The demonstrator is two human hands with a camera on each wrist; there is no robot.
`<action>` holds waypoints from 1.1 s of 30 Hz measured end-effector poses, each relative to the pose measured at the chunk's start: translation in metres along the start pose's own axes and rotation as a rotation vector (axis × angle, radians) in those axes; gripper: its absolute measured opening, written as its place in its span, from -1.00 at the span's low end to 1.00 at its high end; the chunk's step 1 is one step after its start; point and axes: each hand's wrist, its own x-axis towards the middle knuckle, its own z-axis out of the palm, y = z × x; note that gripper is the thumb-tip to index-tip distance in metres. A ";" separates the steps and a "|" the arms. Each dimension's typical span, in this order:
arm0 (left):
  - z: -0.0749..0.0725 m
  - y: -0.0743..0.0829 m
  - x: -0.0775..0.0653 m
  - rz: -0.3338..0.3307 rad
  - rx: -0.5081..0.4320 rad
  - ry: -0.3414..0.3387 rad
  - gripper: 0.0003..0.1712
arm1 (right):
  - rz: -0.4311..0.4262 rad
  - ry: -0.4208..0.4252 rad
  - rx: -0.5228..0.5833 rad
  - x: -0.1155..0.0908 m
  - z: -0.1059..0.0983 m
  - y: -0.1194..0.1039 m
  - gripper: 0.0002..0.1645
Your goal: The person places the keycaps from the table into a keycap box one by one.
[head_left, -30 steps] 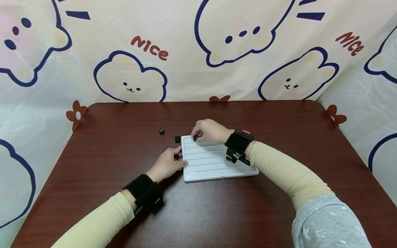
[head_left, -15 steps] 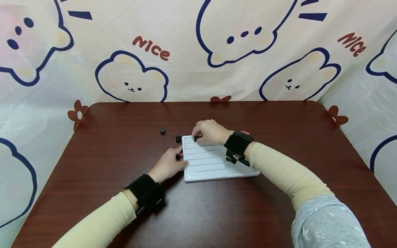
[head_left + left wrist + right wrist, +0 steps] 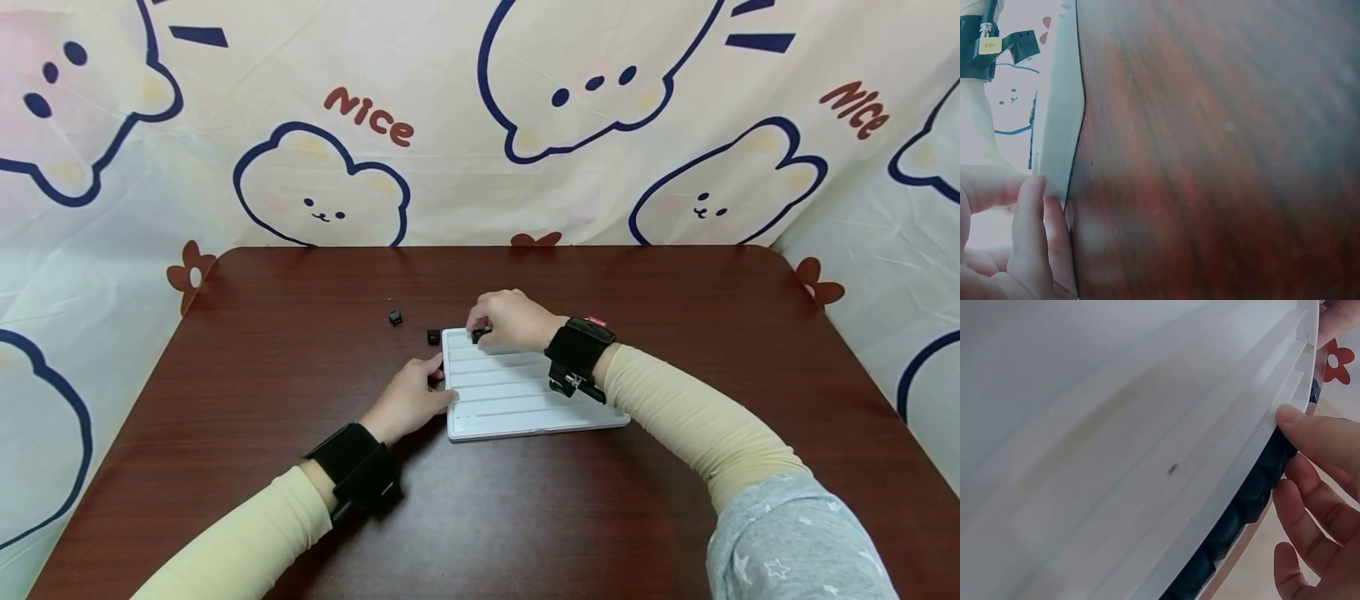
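Observation:
A white ridged tray [image 3: 525, 419] lies on the brown table, its long slots running left to right. At its left edge, my left hand [image 3: 408, 396] grips the rim, thumb on top; the left wrist view shows those fingers [image 3: 1032, 231] against the tray's side. My right hand [image 3: 519, 321] reaches over the far left corner and pinches a small black keycap [image 3: 477, 335] at the tray's farthest slot. In the right wrist view, a row of black keycaps [image 3: 1225, 528] fills that slot up to the thumb. From the head view my right hand hides most of this row.
Two loose black keycaps lie on the table: one keycap [image 3: 433, 337] just left of the tray's far corner, another keycap [image 3: 395, 317] farther left and back. A patterned cloth [image 3: 450, 183] hangs behind the table [image 3: 570, 517]. Both wrists wear black straps.
The head view has shifted a little, so everything appears slightly farther right. Both hands keep their places on the tray and the keycap.

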 end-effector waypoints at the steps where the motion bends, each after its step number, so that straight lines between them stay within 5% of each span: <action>1: 0.000 0.000 0.000 0.000 0.005 0.000 -0.19 | -0.001 -0.003 -0.002 0.000 0.000 0.000 -0.74; 33: 0.001 -0.002 -0.001 -0.008 0.012 0.008 -0.17 | -0.035 0.017 -0.048 -0.001 0.000 -0.002 -0.88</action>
